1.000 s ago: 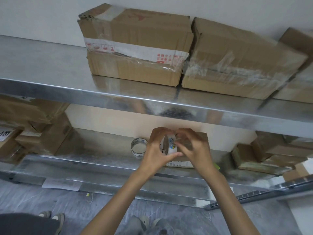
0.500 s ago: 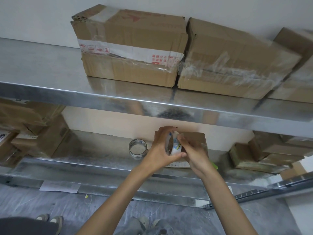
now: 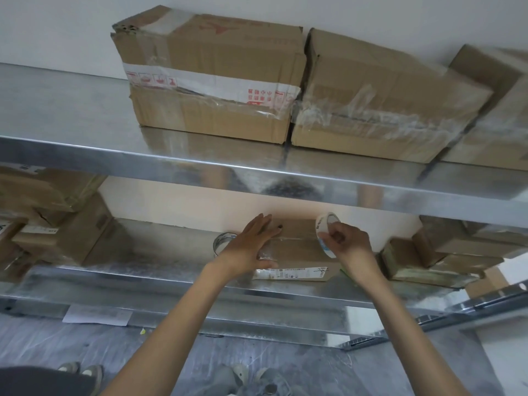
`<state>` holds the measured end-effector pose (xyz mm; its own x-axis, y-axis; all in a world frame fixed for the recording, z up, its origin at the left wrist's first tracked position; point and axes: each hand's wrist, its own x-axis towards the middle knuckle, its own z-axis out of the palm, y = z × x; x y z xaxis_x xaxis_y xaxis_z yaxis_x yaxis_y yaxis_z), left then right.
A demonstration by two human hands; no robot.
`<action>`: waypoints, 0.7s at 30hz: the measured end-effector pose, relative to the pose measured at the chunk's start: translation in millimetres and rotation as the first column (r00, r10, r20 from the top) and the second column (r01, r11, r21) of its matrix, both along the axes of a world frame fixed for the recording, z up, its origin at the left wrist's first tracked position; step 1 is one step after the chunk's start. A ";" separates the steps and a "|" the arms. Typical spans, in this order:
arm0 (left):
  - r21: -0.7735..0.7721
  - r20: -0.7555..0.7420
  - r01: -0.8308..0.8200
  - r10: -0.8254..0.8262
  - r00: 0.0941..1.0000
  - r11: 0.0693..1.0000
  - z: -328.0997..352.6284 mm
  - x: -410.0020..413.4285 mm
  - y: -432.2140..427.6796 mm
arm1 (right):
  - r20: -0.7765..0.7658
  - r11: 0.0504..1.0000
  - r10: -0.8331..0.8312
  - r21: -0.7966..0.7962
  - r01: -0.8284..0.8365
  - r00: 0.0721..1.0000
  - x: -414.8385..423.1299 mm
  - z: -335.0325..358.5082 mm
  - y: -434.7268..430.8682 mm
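Observation:
A small cardboard box (image 3: 297, 247) with a white label on its front lies on the lower metal shelf (image 3: 160, 270). My left hand (image 3: 251, 247) lies flat on the box's left end, fingers straight and pressing on it. My right hand (image 3: 347, 241) grips a roll of clear packing tape (image 3: 325, 232) over the box's right end. A strip of tape seems to run across the box top between the hands.
A second tape roll (image 3: 222, 243) lies on the lower shelf just left of my left hand. Taped cardboard boxes (image 3: 211, 75) fill the upper shelf (image 3: 85, 132). More boxes (image 3: 445, 252) crowd the lower shelf at both sides. Someone's feet (image 3: 83, 370) stand at lower left.
Both hands held the tape roll together over the box. Now my right hand has carried the roll to the right, and my left hand has let go and pressed flat on the box.

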<state>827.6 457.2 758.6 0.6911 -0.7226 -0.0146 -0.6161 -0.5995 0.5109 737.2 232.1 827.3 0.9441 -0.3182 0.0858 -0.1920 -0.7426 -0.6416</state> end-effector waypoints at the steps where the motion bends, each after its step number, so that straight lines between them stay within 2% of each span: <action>1: -0.003 0.020 -0.002 0.002 1.000 1.000 -1.1 0.1 0.5 | -0.014 0.998 0.025 -0.055 -0.026 1.000 0.9 -0.9 1.0; 4: -0.005 0.050 -0.010 0.010 0.999 1.000 -1.7 0.9 0.4 | -0.026 0.979 0.041 -0.201 -0.045 0.999 0.2 -2.8 -2.4; 11: 0.065 0.094 -0.049 0.043 0.995 0.997 -12.7 2.9 -12.2 | -0.172 0.963 -0.067 -0.269 0.018 0.983 -1.6 -22.5 -27.8; 17: 0.022 0.061 -0.038 0.037 0.997 0.999 -12.4 5.9 -14.7 | -0.151 0.921 -0.165 -0.378 0.097 0.975 3.1 -34.1 -47.4; 21: -0.001 0.053 -0.040 0.040 0.998 0.999 -14.4 6.7 -13.0 | -0.224 0.890 -0.245 -0.438 0.127 0.943 2.9 -51.6 -59.6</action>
